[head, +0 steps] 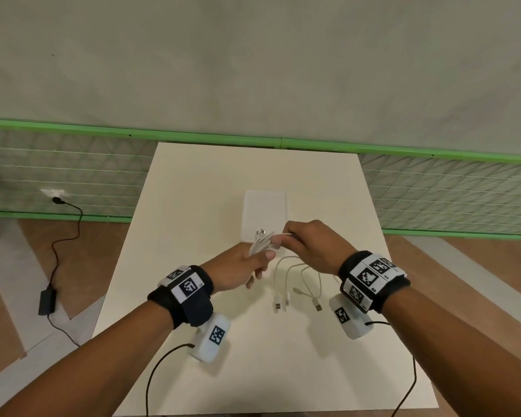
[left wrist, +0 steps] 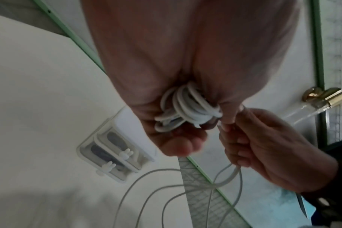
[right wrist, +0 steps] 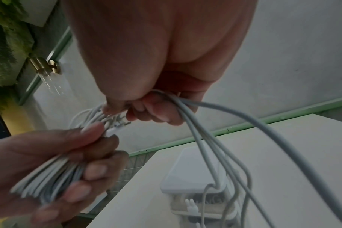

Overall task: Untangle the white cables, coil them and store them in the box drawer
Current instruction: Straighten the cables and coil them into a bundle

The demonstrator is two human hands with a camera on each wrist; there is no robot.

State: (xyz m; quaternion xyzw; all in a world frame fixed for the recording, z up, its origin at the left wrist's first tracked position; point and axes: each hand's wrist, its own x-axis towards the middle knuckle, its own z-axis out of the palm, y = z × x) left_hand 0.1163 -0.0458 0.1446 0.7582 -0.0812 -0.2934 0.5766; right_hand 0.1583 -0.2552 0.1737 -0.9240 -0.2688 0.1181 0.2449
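My left hand [head: 254, 261] grips a coil of white cables [head: 260, 242] just above the table, in front of the white drawer box [head: 265, 210]. In the left wrist view the coil [left wrist: 185, 108] sits in the curled fingers. My right hand [head: 304, 242] pinches the loose strands of the same cables [right wrist: 187, 111] right beside the coil. Their free ends with plugs [head: 295, 296] trail down onto the table between my wrists. The box [right wrist: 193, 177] shows its drawers with small rabbit-shaped handles [left wrist: 125, 154], and both look closed.
The cream table [head: 193, 296] ends at a green-framed mesh fence [head: 73, 176] behind. A black power adapter and its cord [head: 47, 300] lie on the wooden floor to the left. Black wires run from my wrist cameras off the table's near edge.
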